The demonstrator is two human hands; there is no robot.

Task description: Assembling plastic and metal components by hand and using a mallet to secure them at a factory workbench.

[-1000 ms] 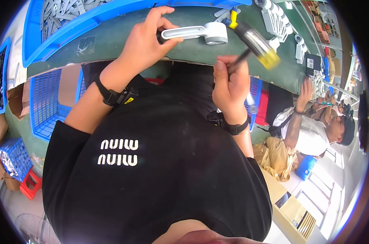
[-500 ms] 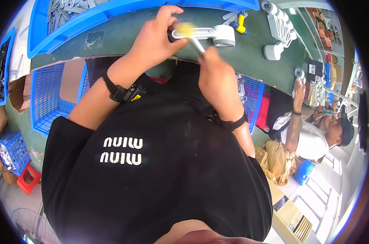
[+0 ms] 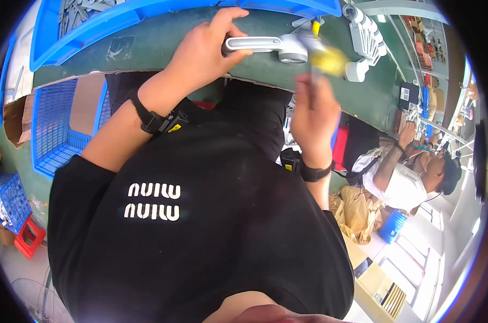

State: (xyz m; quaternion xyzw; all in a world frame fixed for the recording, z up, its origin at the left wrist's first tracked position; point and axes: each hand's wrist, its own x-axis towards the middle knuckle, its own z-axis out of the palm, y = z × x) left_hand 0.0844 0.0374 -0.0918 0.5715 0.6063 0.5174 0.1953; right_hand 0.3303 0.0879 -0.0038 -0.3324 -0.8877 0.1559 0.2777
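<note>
My left hand (image 3: 203,51) grips the left end of a white, handle-like part (image 3: 255,44) with a long slot. A round, grey-rimmed head (image 3: 293,49) forms the part's right end, above the green table. In my right hand (image 3: 316,116) is a mallet (image 3: 330,60), held upright by its handle. Its yellow and dark head is smeared by motion, to the right of the white part and apart from it. Behind the mallet lies a yellow tool (image 3: 316,26), partly hidden.
A blue tray (image 3: 142,19) of grey parts borders the far side of the green table (image 3: 163,51). Several white parts (image 3: 362,40) lie in a row at right. Blue crates (image 3: 66,124) stand below the table edge. Another person (image 3: 397,180) works farther right.
My right hand has swung the mallet right, away from the white part. My left hand keeps its hold. The other person's raised hand has moved down and away.
</note>
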